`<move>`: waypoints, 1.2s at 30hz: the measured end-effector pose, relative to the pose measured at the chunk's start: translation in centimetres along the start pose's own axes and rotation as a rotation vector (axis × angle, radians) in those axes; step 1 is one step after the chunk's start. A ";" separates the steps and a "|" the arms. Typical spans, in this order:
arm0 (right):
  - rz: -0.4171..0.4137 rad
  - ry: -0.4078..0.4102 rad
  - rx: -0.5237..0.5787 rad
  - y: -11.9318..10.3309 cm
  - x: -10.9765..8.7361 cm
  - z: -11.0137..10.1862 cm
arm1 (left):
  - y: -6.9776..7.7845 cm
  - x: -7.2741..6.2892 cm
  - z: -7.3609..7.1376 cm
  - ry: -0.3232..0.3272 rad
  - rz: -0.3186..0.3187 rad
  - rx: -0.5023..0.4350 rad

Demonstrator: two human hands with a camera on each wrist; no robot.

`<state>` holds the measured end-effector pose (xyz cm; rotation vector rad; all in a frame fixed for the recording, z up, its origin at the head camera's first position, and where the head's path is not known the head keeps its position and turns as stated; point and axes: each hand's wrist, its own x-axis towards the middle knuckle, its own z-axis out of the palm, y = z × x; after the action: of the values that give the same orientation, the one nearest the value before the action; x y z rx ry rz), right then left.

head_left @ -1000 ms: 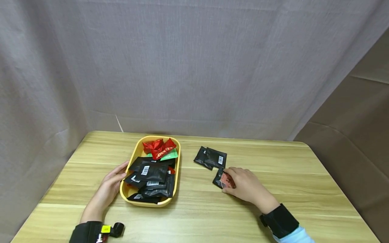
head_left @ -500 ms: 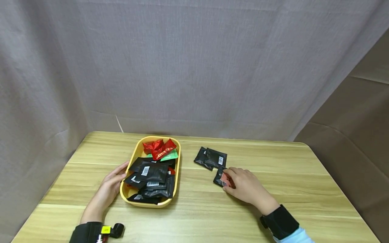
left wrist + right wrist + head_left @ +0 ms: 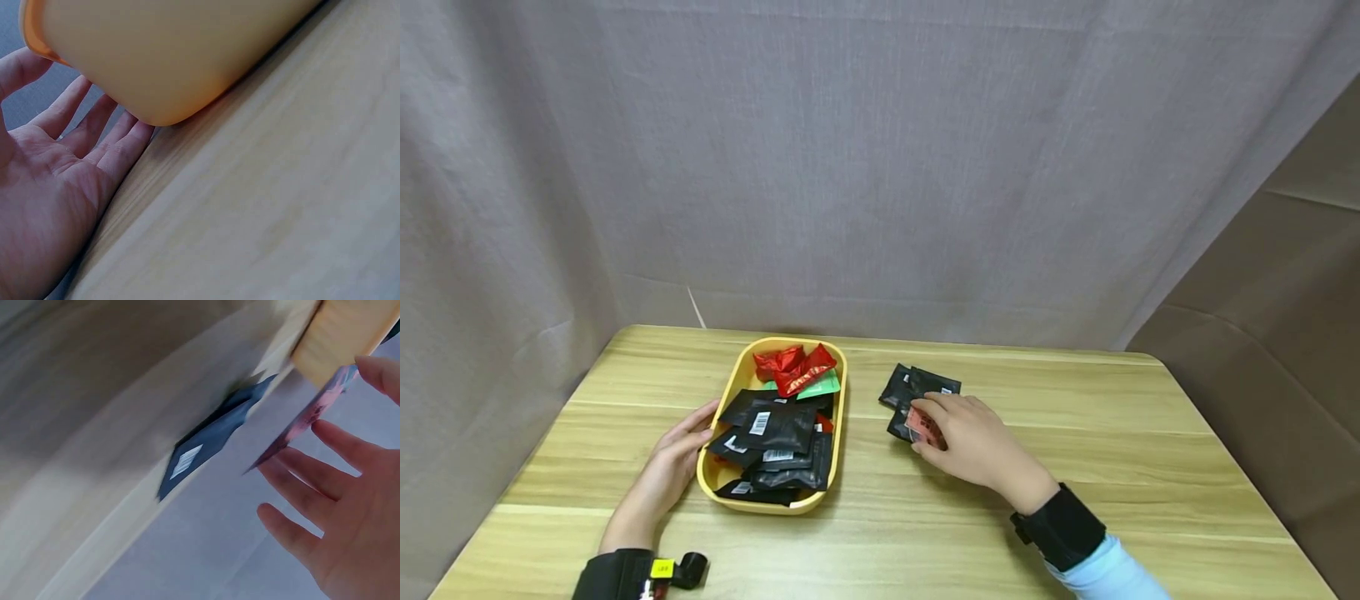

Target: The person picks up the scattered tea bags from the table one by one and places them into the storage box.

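A small flat black packet with a pink printed face is pinched between the thumb and fingertips of my right hand. In the right wrist view this packet is held tilted, raised off the table. Behind it, two black packets lie overlapping on the table, partly covered by the hand in the head view. My left hand rests against the left side of a yellow basket. Seen from the left wrist, its fingers extend along the basket's outer wall, thumb close to the rim.
Several black packets with barcode labels fill the front of the basket. At its back lie red foil-wrapped pieces and a green packet. The wooden table ends at a grey curtain.
My right hand has picked up the packet with the pink face and carried it left, in front of the two others. The left hand and basket have stayed put.
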<state>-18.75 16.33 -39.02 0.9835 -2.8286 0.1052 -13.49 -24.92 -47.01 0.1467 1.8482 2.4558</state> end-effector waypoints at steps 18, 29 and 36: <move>-0.121 0.094 0.086 -6.8 6.0 -0.6 | 0.1 -0.1 0.1 0.004 0.000 0.004; -0.262 0.087 0.104 -11.4 8.9 -0.1 | 0.1 -0.3 -0.2 -0.026 0.027 -0.011; -0.280 0.078 0.088 -12.6 9.8 0.2 | 0.0 -0.3 -0.2 -0.016 0.015 0.002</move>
<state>-18.56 0.40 -37.37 1.3516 -2.6048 0.2325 -13.18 -25.11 -47.03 0.1813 1.8504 2.4550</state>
